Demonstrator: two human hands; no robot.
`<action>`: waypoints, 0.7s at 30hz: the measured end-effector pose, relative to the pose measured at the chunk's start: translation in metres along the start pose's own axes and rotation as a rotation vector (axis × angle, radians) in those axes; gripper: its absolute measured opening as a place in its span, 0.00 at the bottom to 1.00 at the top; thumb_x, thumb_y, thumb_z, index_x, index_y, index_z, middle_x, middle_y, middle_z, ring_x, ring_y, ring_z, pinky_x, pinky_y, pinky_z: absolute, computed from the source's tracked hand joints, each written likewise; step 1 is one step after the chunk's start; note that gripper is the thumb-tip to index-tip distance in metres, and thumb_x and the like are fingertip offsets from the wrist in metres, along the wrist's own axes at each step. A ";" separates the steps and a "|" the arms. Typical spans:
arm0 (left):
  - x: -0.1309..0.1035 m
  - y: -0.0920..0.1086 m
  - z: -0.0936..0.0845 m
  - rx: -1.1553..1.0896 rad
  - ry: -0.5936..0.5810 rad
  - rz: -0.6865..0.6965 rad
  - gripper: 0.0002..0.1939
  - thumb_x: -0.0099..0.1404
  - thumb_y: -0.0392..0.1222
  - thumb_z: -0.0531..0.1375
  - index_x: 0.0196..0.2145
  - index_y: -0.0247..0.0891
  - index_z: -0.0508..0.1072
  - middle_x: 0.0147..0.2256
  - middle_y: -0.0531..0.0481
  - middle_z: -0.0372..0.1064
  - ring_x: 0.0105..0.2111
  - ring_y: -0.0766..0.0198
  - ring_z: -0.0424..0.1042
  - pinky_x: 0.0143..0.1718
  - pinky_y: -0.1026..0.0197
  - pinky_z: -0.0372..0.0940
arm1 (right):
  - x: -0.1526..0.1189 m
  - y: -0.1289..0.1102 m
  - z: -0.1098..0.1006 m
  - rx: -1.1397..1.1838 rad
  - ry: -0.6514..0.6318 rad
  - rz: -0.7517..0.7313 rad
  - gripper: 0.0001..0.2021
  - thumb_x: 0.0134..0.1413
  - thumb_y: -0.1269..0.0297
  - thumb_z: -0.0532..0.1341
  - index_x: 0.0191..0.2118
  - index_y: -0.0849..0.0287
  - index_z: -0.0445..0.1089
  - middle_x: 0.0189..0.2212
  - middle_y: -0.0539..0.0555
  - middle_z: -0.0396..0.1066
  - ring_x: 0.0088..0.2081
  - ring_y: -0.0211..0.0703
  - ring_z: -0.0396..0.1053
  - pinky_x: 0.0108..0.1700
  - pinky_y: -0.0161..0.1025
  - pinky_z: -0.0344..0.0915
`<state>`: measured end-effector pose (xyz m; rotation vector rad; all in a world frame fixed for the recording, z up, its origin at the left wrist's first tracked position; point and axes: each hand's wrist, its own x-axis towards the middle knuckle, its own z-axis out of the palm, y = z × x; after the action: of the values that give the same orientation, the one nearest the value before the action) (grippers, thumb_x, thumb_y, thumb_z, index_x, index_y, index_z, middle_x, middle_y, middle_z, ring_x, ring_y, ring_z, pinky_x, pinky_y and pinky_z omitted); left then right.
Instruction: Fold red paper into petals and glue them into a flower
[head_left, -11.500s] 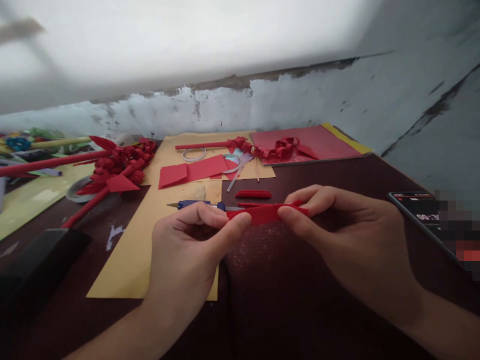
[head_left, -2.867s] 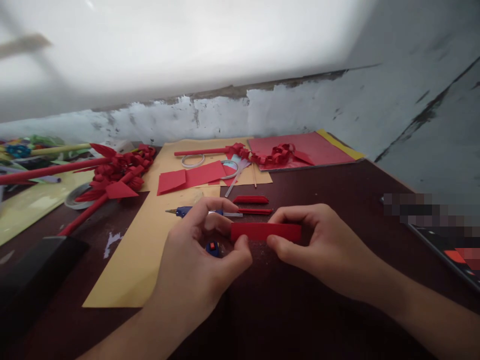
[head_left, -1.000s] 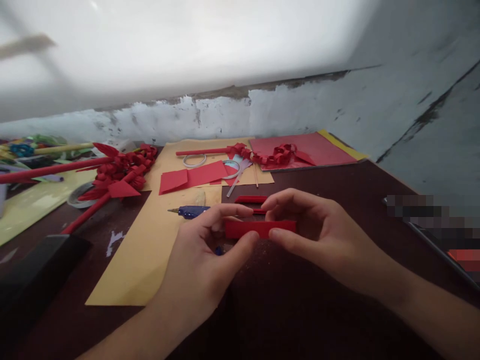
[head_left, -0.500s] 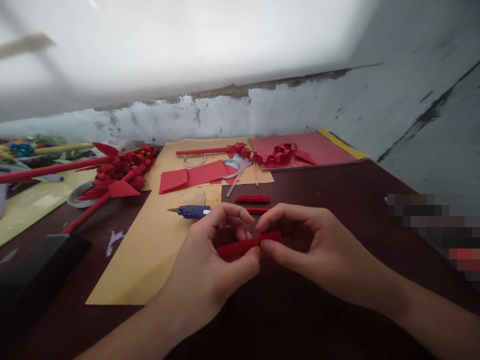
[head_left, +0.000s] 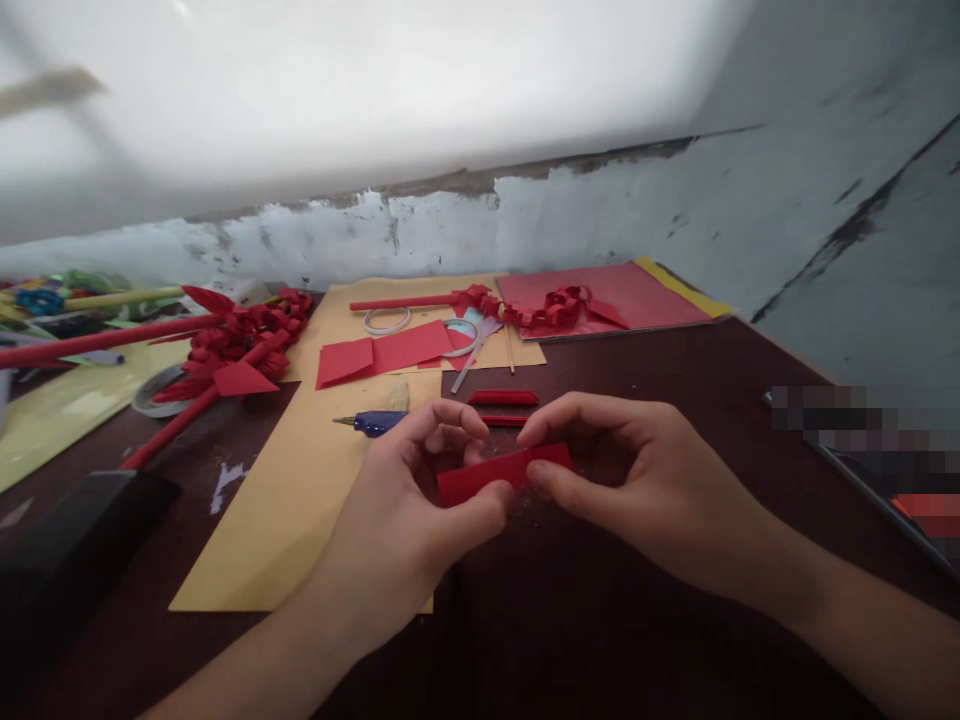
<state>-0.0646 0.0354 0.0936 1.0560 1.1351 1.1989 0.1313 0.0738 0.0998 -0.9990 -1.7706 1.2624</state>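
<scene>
Between my two hands is a narrow strip of red paper (head_left: 480, 477), its face tilted toward me. My left hand (head_left: 427, 490) grips the strip's left end, thumb in front and fingers curled behind. With thumb and forefinger my right hand (head_left: 607, 460) pinches it near the right end. Just beyond the fingers lie a folded red paper piece (head_left: 502, 397) and a thin red paper strip (head_left: 504, 421). A blue glue gun (head_left: 371, 424) with a metal tip rests left of them, partly hidden by my left hand.
A large tan paper sheet (head_left: 300, 530) covers the table's left middle. Red paper flowers on stems (head_left: 240, 345) lie at left by a black box (head_left: 90, 530). Farther back are red paper sheets (head_left: 405, 348), tape rolls (head_left: 387, 320), a red paper spray (head_left: 555, 308) and a red folder (head_left: 645, 290).
The paper strip has turned so that more of its flat face shows. My left thumb has slid slightly left, and the gap between my hands has widened a little.
</scene>
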 end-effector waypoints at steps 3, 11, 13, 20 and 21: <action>0.002 -0.001 -0.001 -0.048 0.005 0.005 0.16 0.54 0.26 0.70 0.37 0.41 0.74 0.30 0.60 0.67 0.28 0.73 0.67 0.28 0.73 0.63 | 0.000 -0.001 -0.002 -0.031 0.013 -0.003 0.05 0.57 0.68 0.72 0.39 0.52 0.81 0.35 0.47 0.82 0.36 0.37 0.78 0.35 0.28 0.71; 0.006 -0.003 -0.006 -0.115 0.001 0.012 0.16 0.57 0.27 0.71 0.38 0.40 0.73 0.31 0.59 0.67 0.30 0.73 0.68 0.30 0.73 0.64 | 0.001 -0.008 -0.006 -0.163 0.101 -0.028 0.04 0.56 0.66 0.71 0.38 0.53 0.81 0.29 0.47 0.79 0.28 0.37 0.73 0.27 0.30 0.66; 0.007 -0.004 -0.008 -0.101 0.009 0.033 0.16 0.57 0.28 0.72 0.38 0.40 0.72 0.32 0.58 0.68 0.30 0.72 0.68 0.30 0.73 0.63 | 0.002 -0.010 -0.007 -0.205 0.119 -0.059 0.03 0.56 0.66 0.71 0.38 0.53 0.81 0.30 0.48 0.80 0.30 0.38 0.74 0.29 0.32 0.69; 0.008 -0.005 -0.010 -0.104 0.051 0.036 0.17 0.57 0.30 0.73 0.37 0.40 0.71 0.30 0.58 0.67 0.29 0.72 0.67 0.29 0.72 0.63 | 0.003 -0.012 -0.008 -0.319 0.177 -0.095 0.02 0.57 0.65 0.69 0.37 0.52 0.81 0.29 0.48 0.78 0.29 0.40 0.73 0.30 0.35 0.70; 0.008 -0.005 -0.009 -0.106 0.059 0.042 0.16 0.57 0.30 0.73 0.36 0.40 0.70 0.29 0.58 0.67 0.28 0.72 0.67 0.29 0.73 0.63 | 0.003 -0.012 -0.008 -0.329 0.190 -0.095 0.02 0.57 0.65 0.69 0.37 0.52 0.81 0.28 0.48 0.77 0.28 0.39 0.72 0.29 0.34 0.69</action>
<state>-0.0730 0.0432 0.0869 0.9735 1.0875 1.3162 0.1353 0.0774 0.1135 -1.1590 -1.8858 0.8039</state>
